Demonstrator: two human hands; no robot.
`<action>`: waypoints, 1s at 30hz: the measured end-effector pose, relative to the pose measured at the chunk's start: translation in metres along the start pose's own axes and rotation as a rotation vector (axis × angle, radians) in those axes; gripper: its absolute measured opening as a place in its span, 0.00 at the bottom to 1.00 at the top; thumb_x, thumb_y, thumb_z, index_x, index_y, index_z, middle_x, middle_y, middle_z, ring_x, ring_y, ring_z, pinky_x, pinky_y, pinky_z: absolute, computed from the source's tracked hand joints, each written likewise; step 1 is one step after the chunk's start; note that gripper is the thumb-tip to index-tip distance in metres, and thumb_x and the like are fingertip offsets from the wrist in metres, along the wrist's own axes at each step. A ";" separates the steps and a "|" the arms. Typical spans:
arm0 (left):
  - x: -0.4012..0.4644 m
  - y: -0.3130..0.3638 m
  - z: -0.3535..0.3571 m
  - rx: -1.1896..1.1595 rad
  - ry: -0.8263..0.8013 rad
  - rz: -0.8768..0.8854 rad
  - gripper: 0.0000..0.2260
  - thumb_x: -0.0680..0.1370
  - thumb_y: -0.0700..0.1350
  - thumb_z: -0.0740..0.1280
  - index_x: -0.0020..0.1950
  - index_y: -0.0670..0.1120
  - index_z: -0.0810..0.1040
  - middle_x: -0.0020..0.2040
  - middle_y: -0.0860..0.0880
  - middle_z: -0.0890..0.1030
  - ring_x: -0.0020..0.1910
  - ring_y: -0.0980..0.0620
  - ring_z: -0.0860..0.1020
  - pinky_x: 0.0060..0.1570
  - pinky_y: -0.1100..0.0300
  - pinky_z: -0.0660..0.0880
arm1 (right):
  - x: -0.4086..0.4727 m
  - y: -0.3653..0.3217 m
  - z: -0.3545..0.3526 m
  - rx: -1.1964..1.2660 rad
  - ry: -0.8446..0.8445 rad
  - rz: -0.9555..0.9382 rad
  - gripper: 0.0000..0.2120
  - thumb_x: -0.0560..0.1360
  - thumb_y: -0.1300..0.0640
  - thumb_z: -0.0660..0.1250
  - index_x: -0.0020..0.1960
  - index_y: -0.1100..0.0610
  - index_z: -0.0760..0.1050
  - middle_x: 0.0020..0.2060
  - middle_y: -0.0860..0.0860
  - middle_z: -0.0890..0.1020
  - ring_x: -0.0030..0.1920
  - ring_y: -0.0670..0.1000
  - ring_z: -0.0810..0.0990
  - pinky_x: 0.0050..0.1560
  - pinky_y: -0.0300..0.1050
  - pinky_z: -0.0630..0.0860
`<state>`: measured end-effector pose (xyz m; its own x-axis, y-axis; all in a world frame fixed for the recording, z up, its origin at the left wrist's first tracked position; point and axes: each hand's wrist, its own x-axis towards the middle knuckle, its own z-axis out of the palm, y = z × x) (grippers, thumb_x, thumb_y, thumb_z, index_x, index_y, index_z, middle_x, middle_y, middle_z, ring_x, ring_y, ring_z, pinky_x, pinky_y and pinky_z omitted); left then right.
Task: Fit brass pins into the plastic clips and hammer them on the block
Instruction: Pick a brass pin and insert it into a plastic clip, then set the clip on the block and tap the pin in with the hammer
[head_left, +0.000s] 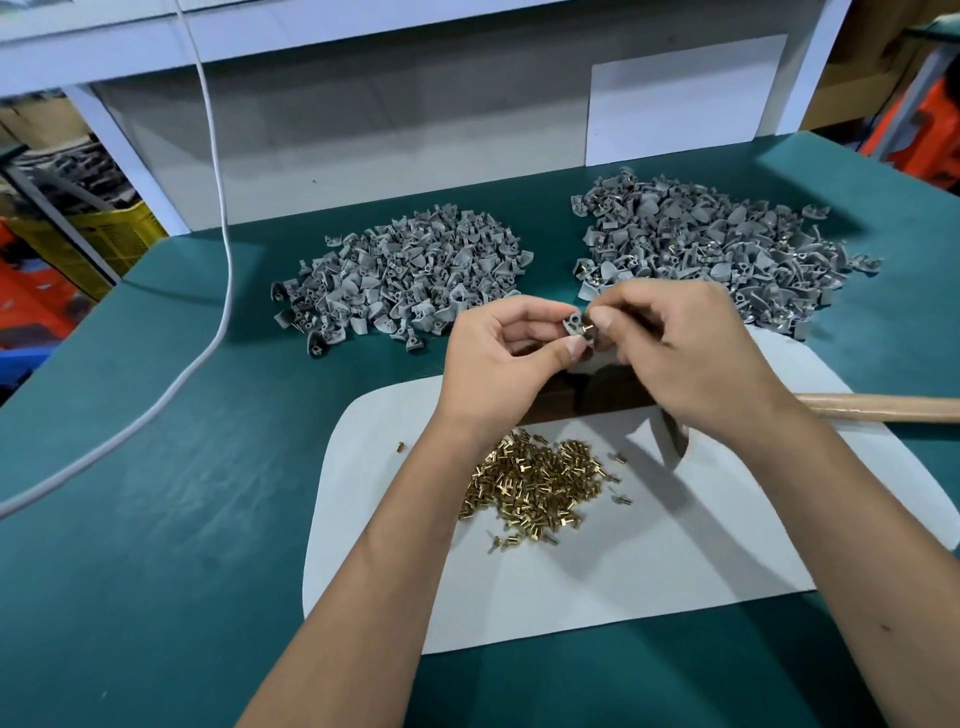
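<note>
My left hand (506, 358) pinches a grey plastic clip (575, 327) between thumb and fingers, above the table's middle. My right hand (691, 353) pinches a brass pin (590, 329) whose tip meets the clip. A loose heap of brass pins (540, 480) lies on a white mat (649, 561) under my forearms. A dark block (587, 392) sits on the mat, mostly hidden by my hands. A hammer's wooden handle (883, 408) sticks out to the right; its head is hidden behind my right wrist.
Two big piles of grey clips lie on the green tabletop: one at centre-left (405, 273), one at back right (717, 249) with brass showing in some. A white cable (218, 218) hangs and runs across the left side. A white back panel (363, 140) closes the bench.
</note>
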<state>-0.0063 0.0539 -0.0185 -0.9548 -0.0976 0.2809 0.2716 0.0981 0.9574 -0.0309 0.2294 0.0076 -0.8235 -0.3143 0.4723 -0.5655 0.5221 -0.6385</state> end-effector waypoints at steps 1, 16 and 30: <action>0.000 0.000 0.001 0.073 0.009 0.028 0.10 0.71 0.33 0.77 0.49 0.45 0.85 0.42 0.48 0.86 0.44 0.52 0.85 0.53 0.56 0.82 | 0.002 0.001 -0.006 0.007 -0.005 0.015 0.06 0.81 0.57 0.68 0.49 0.53 0.83 0.34 0.42 0.82 0.37 0.42 0.80 0.43 0.41 0.76; 0.004 -0.008 -0.006 0.398 0.062 -0.059 0.07 0.71 0.40 0.80 0.42 0.51 0.87 0.59 0.50 0.84 0.59 0.64 0.79 0.64 0.63 0.74 | -0.002 0.048 -0.069 -0.549 -0.672 0.267 0.09 0.71 0.55 0.79 0.43 0.50 0.79 0.38 0.45 0.82 0.41 0.48 0.80 0.48 0.53 0.78; 0.004 -0.007 -0.006 0.335 0.032 -0.115 0.07 0.71 0.36 0.78 0.39 0.48 0.87 0.58 0.47 0.84 0.65 0.54 0.79 0.66 0.50 0.76 | 0.007 -0.003 -0.032 -0.281 -0.273 0.098 0.15 0.84 0.52 0.60 0.40 0.53 0.71 0.32 0.51 0.77 0.33 0.53 0.76 0.33 0.49 0.67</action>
<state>-0.0115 0.0467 -0.0237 -0.9711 -0.1575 0.1793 0.1023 0.4040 0.9090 -0.0335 0.2510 0.0326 -0.8760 -0.4316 0.2152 -0.4806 0.7444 -0.4635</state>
